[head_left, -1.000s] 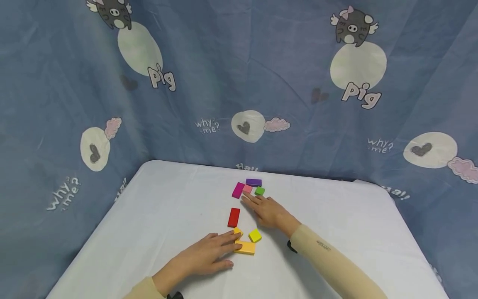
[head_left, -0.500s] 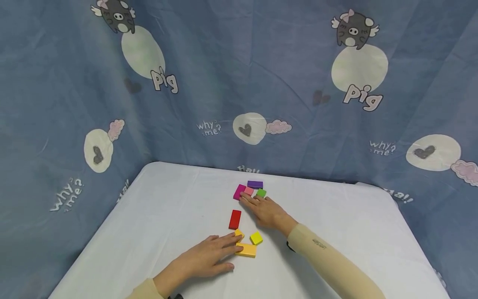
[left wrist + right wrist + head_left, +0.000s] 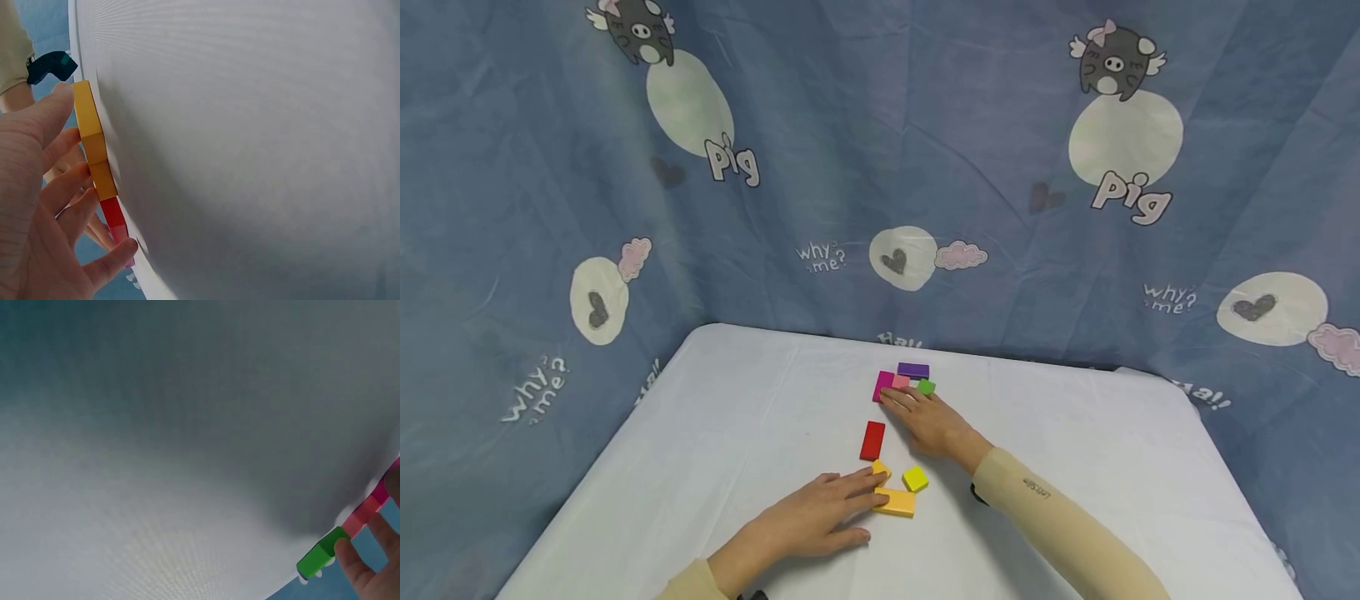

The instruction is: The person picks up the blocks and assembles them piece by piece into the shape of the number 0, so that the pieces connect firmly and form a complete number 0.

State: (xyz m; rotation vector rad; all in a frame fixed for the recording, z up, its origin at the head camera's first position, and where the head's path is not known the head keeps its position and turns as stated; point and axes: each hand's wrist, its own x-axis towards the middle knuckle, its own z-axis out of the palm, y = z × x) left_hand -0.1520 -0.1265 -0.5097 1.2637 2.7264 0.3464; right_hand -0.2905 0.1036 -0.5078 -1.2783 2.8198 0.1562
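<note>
My left hand (image 3: 820,515) reaches in from the lower left, fingers spread. Its fingertips overlap the left ends of a long orange block (image 3: 900,503) and a small orange block (image 3: 883,470). Farther up, the fingers of my right hand (image 3: 932,423) stretch over a magenta block (image 3: 882,382) and a pink block (image 3: 901,381), which lie side by side. A small green block (image 3: 927,387) is near its other fingertips; in the right wrist view one finger meets the green block (image 3: 317,556). Behind them lies a purple block (image 3: 913,369).
A red block (image 3: 872,440) lies between the two groups, and a yellow block (image 3: 915,479) sits right of the small orange one. All rest on a white-covered table (image 3: 760,417). A blue patterned curtain (image 3: 820,167) hangs behind it.
The magenta block has turned straighter and now sits flush along the pink block. My right fingertips have shifted left onto the magenta block. The left hand stays put over the orange blocks.
</note>
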